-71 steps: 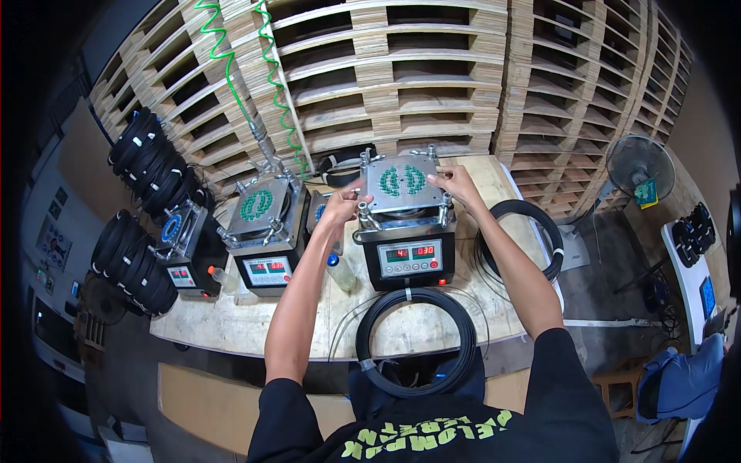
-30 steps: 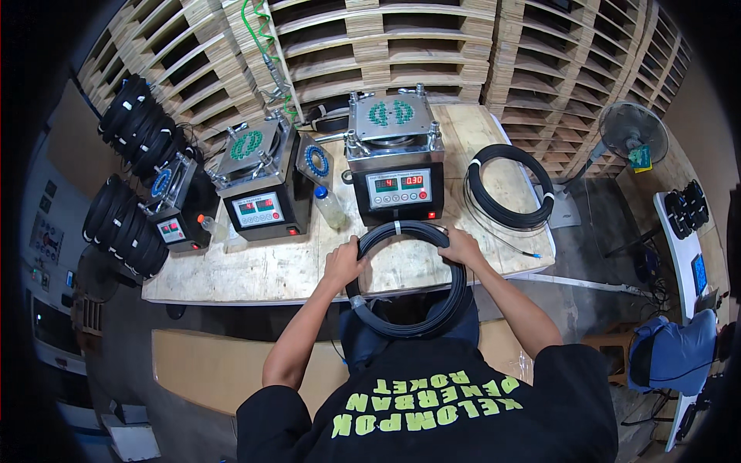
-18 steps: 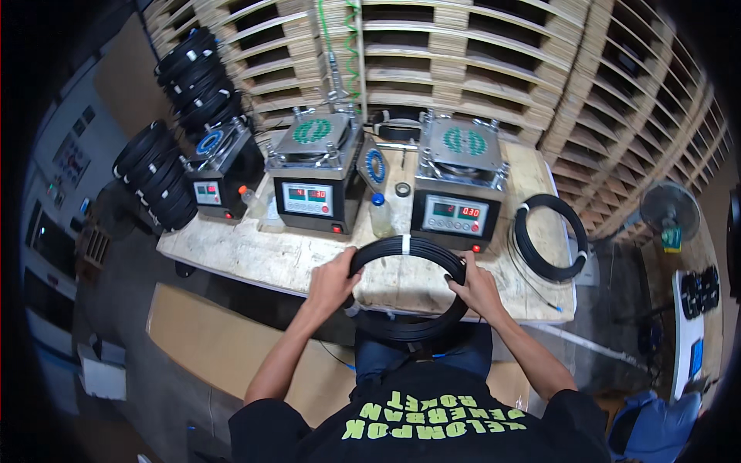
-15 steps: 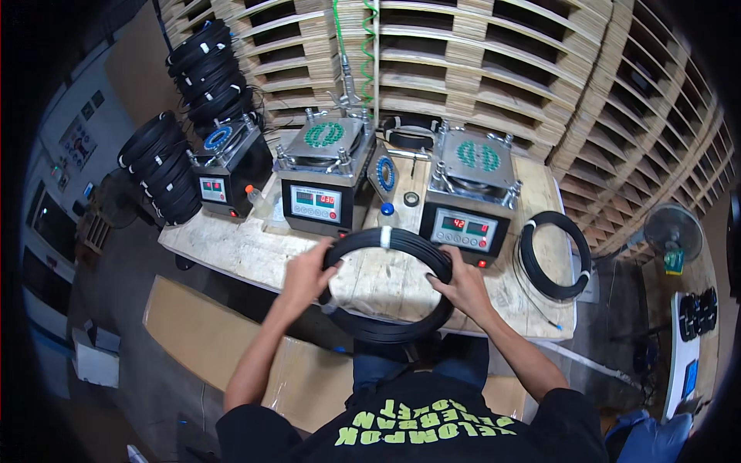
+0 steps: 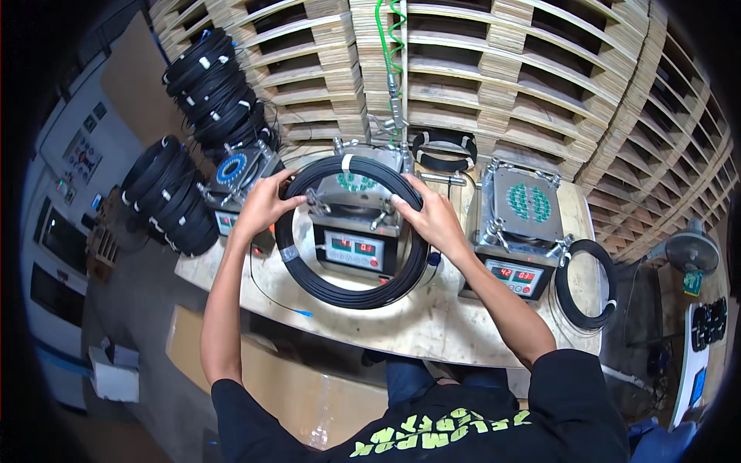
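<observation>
Both hands hold up a large coil of black cable (image 5: 351,298) bound with white and clear ties. My left hand (image 5: 264,204) grips its upper left side, thumb inside the ring. On the upper right side, my right hand (image 5: 434,219) is closed round it in the same way. The coil stands tilted in front of the middle machine (image 5: 355,251), whose lit display and green-studded top plate show through the ring. A thin cable end with a blue tip (image 5: 303,313) hangs below its left side, over the table.
A right machine (image 5: 519,270) and a left machine (image 5: 231,174) flank the middle one on the wooden table (image 5: 432,328). One coil (image 5: 609,282) leans at the table's right end, another coil (image 5: 444,164) lies behind. Stacked coils (image 5: 171,201) stand left; pallets (image 5: 575,46) rise behind.
The coil has gone up and to the left, from the table's front edge to before the middle machine. Both hands have moved with it, still gripping. The view has shifted too.
</observation>
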`<action>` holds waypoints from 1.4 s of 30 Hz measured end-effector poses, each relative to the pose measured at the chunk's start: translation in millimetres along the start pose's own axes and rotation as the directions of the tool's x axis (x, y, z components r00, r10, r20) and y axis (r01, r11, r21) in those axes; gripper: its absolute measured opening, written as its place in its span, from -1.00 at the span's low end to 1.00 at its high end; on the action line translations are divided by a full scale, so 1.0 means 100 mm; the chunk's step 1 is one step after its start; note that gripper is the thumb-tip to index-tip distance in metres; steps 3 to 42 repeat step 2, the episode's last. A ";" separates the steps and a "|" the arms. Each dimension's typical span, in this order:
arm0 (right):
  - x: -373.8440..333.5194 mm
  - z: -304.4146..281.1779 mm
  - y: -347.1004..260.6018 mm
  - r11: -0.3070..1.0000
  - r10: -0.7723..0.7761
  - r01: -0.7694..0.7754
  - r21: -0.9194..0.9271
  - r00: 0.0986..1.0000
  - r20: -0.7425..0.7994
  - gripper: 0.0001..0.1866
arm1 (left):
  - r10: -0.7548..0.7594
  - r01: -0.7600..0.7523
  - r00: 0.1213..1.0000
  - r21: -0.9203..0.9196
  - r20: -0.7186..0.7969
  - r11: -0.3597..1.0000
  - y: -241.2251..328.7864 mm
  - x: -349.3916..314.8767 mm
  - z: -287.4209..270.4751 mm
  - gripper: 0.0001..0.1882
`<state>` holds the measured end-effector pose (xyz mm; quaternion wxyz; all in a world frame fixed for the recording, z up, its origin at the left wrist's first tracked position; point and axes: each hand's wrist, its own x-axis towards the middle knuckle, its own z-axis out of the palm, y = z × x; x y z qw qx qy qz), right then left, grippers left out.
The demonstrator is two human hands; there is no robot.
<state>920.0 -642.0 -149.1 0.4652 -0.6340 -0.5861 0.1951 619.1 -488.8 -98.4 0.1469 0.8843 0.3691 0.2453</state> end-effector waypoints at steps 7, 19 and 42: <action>0.18 0.04 -0.03 0.997 0.077 -0.078 0.003 0.995 0.066 -0.42 | 0.041 -0.042 0.999 0.025 0.032 0.999 -0.17 0.21 -0.08 -0.46; 0.18 0.04 -0.03 0.997 0.077 -0.078 0.003 0.995 0.066 -0.42 | 0.041 -0.042 0.999 0.025 0.032 0.999 -0.17 0.21 -0.08 -0.46; 0.18 0.04 -0.03 0.997 0.077 -0.078 0.003 0.995 0.066 -0.42 | 0.041 -0.042 0.999 0.025 0.032 0.999 -0.17 0.21 -0.08 -0.46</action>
